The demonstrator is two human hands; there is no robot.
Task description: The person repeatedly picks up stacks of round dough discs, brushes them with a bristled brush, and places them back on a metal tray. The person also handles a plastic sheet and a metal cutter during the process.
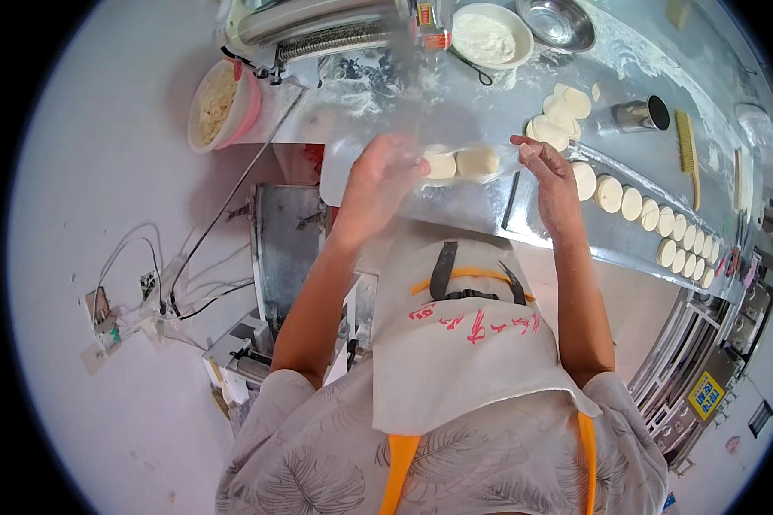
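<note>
Clear, thin plastic film (502,160), apparently a bag, spans the gap between the person's hands toward 1 o'clock from the middle of the view, above the near part of a flour-dusted silver metal worktop (481,112). Two pale cream, dough-like rounds sit side by side within it: a flatter round (441,166) on its 9 o'clock side and a thicker round (477,161) on its 3 o'clock side. At 2 o'clock, the right hand (554,176) has thumb and forefinger pinched on the film's end; at 12 o'clock, the left hand (378,176) is blurred, its fingertips beside the flatter round, and whether they grip or merely touch cannot be told. The film should be light, limp and rather slippery, especially with flour on it, and easily torn by a hard tug; the rounds look soft and likely to dent. Its loose ends, clear of the rounds, seem the best places to pinch, with a flat palm beneath for the weight. Toward 2 o'clock lies a cluster of flat cream discs (561,112), close beyond the right hand, with a silver metal cup (640,114) farther out; near 3 o'clock, more thick cream rounds (631,204) stand lined up along the worktop.
</note>
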